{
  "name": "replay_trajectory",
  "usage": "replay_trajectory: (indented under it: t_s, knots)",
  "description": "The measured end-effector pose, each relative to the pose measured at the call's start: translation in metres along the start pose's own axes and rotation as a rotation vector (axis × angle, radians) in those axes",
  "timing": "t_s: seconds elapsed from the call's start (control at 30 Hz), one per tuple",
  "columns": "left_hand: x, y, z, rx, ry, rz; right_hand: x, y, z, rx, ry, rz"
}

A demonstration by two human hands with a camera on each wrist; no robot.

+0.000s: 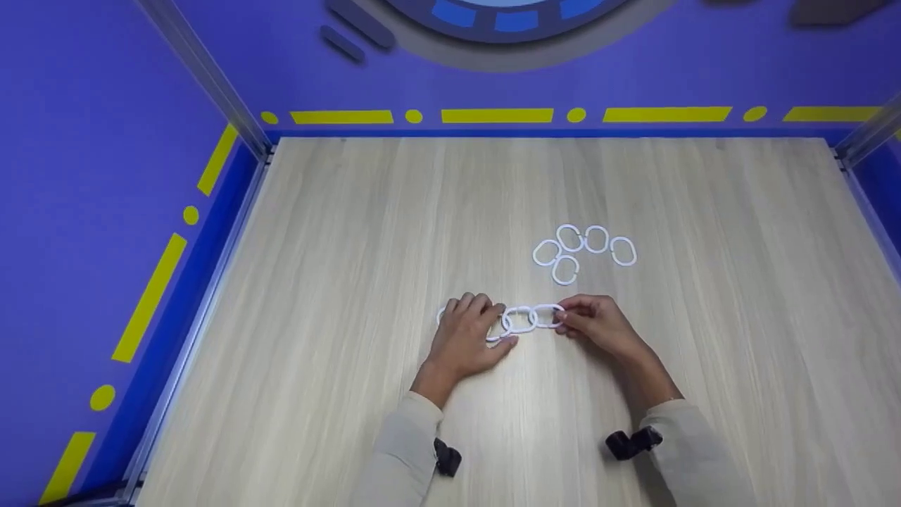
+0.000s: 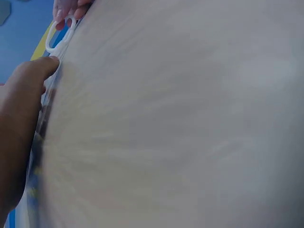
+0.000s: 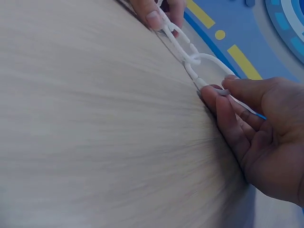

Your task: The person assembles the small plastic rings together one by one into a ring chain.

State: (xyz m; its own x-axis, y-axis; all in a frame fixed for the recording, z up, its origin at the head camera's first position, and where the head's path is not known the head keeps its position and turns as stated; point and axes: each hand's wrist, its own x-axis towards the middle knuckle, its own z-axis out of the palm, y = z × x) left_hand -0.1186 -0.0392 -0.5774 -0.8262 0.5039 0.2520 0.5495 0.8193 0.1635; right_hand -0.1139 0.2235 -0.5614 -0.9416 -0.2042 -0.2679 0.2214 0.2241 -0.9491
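Observation:
A chain of white oval plastic links [image 1: 519, 331] lies on the table in front of the person. The left hand [image 1: 464, 338] rests palm down over its left part, thumb spread away from the fingers, and hides some of the links. At the chain's other end, the right hand [image 1: 598, 324] pinches the end link [image 1: 547, 327] between thumb and fingertips. The right wrist view shows this right hand [image 3: 275, 123] close up, with the joined links [image 3: 194, 59] running to the left hand. Only the left thumb side [image 2: 33, 80] shows clearly in the left wrist view.
Several loose white links [image 1: 635, 251] lie beyond the hands, right of centre, on the wood-grain table [image 1: 338, 267]. Blue walls [image 1: 704, 70] with yellow marks stand at the back and sides. Both sleeves carry small black devices [image 1: 448, 458] at the wrists.

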Motion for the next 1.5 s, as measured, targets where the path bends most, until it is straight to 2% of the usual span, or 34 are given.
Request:
replay_trajectory:
  t_s: [0.13,0.3,0.4,0.6,0.77,1.17,1.37,1.5]
  knots:
    - [0.006,0.013,-0.001,0.072,0.019,0.004,0.000,0.001,0.000,0.005,-0.001,0.003]
    - [0.017,0.034,0.003,0.047,0.067,0.066,0.002,0.002,0.002,0.005,-0.001,0.000]
    - [0.020,0.040,0.010,0.029,0.070,0.091,0.003,0.003,0.003,0.006,-0.008,-0.009]
    - [0.018,0.036,0.015,-0.018,0.066,0.096,0.004,0.004,0.002,0.052,-0.039,-0.039]
    - [0.018,0.034,0.016,-0.020,0.083,0.126,0.002,0.004,0.001,0.085,-0.033,-0.057]
    - [0.018,0.036,0.021,0.011,0.115,0.150,0.001,0.004,0.005,0.076,0.022,-0.067]
    - [0.019,0.036,0.022,0.035,0.116,0.145,0.000,0.004,0.003,0.063,0.023,-0.055]
    - [0.019,0.036,0.022,0.013,0.100,0.142,-0.001,0.004,0.001,0.057,0.021,-0.057]
